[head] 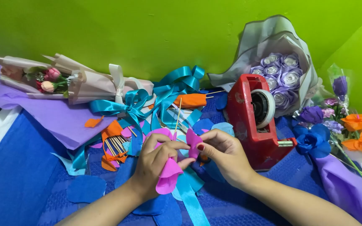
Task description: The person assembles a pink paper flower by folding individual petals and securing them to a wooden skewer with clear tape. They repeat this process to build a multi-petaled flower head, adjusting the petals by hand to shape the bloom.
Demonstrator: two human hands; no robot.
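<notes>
Left hand & right hand pinch curled pink felt petals on thin wooden stick, mid blue cloth. Likely light, floppy; grip at base, near stick.

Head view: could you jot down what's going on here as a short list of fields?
Left hand: holds a pink paper flower on a thin wooden stick
Right hand: pinches a magenta petal against it
Beside the hands: red tape dispenser, teal ribbons
Surface: blue cloth
Behind: purple rose bouquet, green wall
</notes>
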